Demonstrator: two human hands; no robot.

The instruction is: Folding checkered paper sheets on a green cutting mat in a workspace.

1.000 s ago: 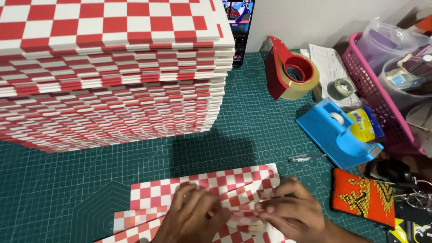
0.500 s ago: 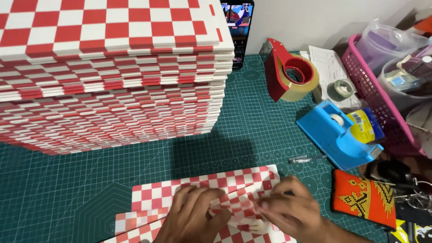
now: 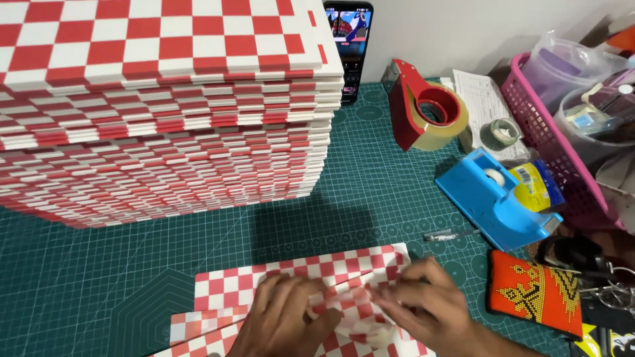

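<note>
Both hands, left and right, gripping the folded checkered paper on green mat.

Paper stack behind, tape dispensers right.

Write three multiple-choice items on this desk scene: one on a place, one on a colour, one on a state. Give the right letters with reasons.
1. Where is the tall stack of checked sheets?
A. behind the hands, to the left
B. inside the pink basket
C. on the blue tape dispenser

2. What colour is the cutting mat?
A. yellow
B. dark green
C. white

3. What are the left hand and right hand doing?
A. hanging in the air
B. pressing on the checked paper
C. gripping the red tape gun

Answers: A, the stack fills the upper left; B, green gridded surface; B, both hands lie on the paper.
</note>
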